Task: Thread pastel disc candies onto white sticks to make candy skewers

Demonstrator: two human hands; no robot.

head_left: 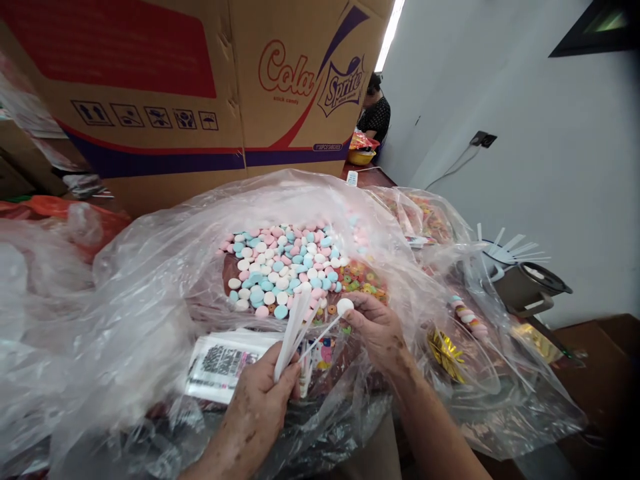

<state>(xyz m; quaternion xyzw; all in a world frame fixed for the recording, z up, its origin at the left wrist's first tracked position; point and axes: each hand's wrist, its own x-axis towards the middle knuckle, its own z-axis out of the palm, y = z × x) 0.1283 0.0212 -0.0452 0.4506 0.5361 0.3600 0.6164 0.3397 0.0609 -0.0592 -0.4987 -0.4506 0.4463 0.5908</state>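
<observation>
My left hand is closed around a bundle of white sticks that point up and away. One thin stick slants out of it to the right. Between the thumb and fingertips of my right hand is a round white candy, at the upper end of that slanting stick. Whether the stick touches the candy or passes into it, I cannot tell. Beyond both hands lies a pile of pink, blue and white candies in clear plastic. Small colourful ring candies lie to its right.
A large cardboard box stands behind the plastic sheeting. Printed wrappers lie left of my hands. On the right are a gold tie bundle, a stacked candy stick and a grey mug. A person sits farther back.
</observation>
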